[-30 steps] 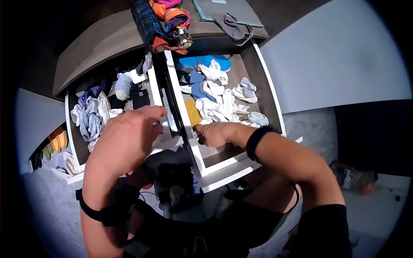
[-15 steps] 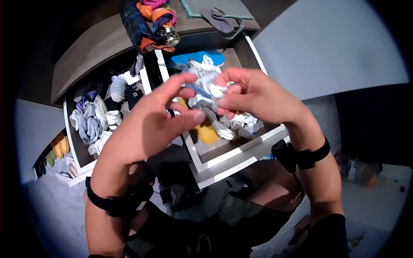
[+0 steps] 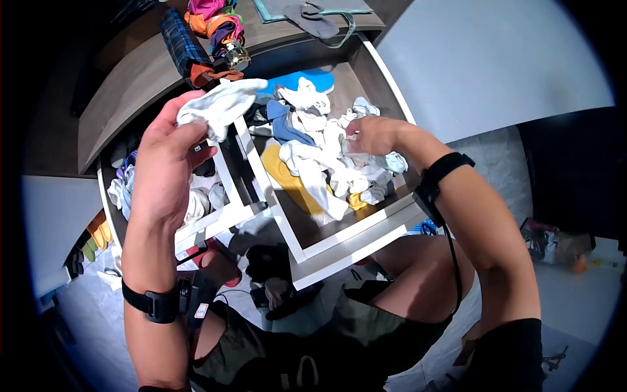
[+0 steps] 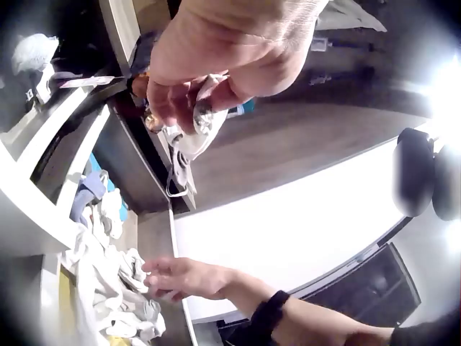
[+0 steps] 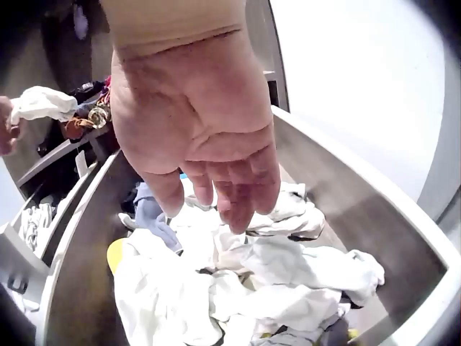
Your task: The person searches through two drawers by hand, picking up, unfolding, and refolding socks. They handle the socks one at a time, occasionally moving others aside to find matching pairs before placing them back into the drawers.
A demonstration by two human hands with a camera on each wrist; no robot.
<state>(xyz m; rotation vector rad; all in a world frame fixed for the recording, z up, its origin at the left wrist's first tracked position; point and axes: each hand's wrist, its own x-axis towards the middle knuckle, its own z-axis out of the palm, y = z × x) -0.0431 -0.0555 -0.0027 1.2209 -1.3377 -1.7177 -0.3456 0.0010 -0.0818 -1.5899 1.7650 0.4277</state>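
Observation:
A white sock [image 3: 225, 104] is pinched between the thumb and fingers of my left hand [image 3: 160, 157], raised over the inner edge of the left drawer [image 3: 212, 225]. The sock's loose end points right, towards the right drawer [image 3: 297, 232]. My right hand [image 3: 375, 137] hovers over the heap of white socks [image 3: 313, 166] in that drawer. In the right wrist view its fingers [image 5: 245, 194] hang loosely, right above the heap, with nothing held. A blue-grey sock [image 3: 281, 121] and a flat yellow piece [image 3: 284, 176] lie at the heap's left side.
On the cabinet top [image 3: 124, 98] lie a plaid folded umbrella [image 3: 181, 42], a colourful bundle [image 3: 212, 23], a glass jar [image 3: 236, 55] and a grey slipper-like item [image 3: 312, 19]. A blue flat piece [image 3: 310, 81] is at the right drawer's back. A white panel [image 3: 503, 65] stands at right.
My hands came together over the right drawer with a white sock between them, then parted. The left hand carried the sock left; the right went back over the heap. More yellow shows.

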